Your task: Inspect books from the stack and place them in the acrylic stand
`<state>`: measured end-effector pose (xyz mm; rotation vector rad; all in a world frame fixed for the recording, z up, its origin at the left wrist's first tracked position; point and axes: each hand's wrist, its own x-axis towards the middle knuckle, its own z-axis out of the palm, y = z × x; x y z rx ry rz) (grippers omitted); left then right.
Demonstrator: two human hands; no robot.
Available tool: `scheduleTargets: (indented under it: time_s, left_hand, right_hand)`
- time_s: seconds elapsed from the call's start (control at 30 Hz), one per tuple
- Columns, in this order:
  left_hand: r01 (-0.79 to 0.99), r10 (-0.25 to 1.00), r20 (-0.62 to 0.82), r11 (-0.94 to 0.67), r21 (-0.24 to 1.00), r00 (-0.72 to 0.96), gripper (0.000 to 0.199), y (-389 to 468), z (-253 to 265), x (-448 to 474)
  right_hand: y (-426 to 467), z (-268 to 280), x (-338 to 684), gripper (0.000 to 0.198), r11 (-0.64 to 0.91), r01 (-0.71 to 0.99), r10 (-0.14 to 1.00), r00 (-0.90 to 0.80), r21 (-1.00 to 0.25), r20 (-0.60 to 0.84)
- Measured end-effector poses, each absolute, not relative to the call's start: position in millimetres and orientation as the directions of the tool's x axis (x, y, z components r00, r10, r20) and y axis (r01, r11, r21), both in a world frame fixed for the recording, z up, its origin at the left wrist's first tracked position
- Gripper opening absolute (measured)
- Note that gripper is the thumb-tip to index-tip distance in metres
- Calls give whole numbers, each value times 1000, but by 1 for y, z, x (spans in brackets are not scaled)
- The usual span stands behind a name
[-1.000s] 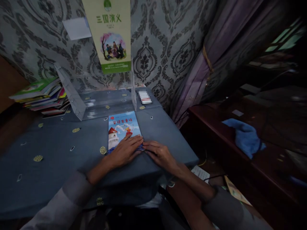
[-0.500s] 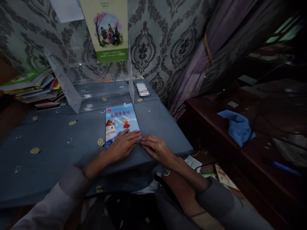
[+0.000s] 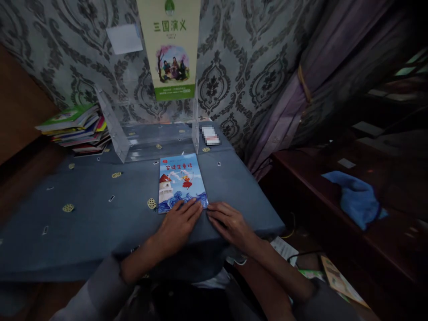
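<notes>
A blue picture book (image 3: 182, 183) with a tower, waves and a red figure on its cover lies closed on the cloth-covered table. My left hand (image 3: 179, 225) rests palm down at its lower edge, the stretched fingertips on the cover's bottom part. At the lower right corner is my right hand (image 3: 230, 223), fingers drawn together with the thumb, the tips pinching that corner.
Behind the book stands a clear acrylic stand (image 3: 113, 125) bearing a tall green-and-cream book (image 3: 174, 53). Stacked books (image 3: 78, 129) are at the left. A pixelated small item (image 3: 210, 135) lies behind right. A dark red desk (image 3: 310, 178) with a blue cloth (image 3: 357, 198) stands to the right.
The view has shifted, so everything sits lower and further right. My left hand has slid back toward the book's lower edge, uncovering more of the cover. My right hand stays at the corner.
</notes>
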<state>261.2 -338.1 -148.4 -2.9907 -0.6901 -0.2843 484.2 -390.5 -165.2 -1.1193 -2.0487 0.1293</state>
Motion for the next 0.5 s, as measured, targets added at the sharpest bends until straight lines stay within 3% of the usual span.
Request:
scheduleTargets:
  time_s: [0.33, 0.5]
  left_hand:
    - [571, 535, 268, -818, -75, 801, 66, -349, -154, 201]
    - [628, 583, 311, -776, -61, 751, 62, -352, -152, 183]
  right_hand:
    - [-391, -161, 485, 20, 611, 685, 740, -315, -396, 594]
    - [-390, -158, 483, 18, 600, 716, 744, -333, -358, 579]
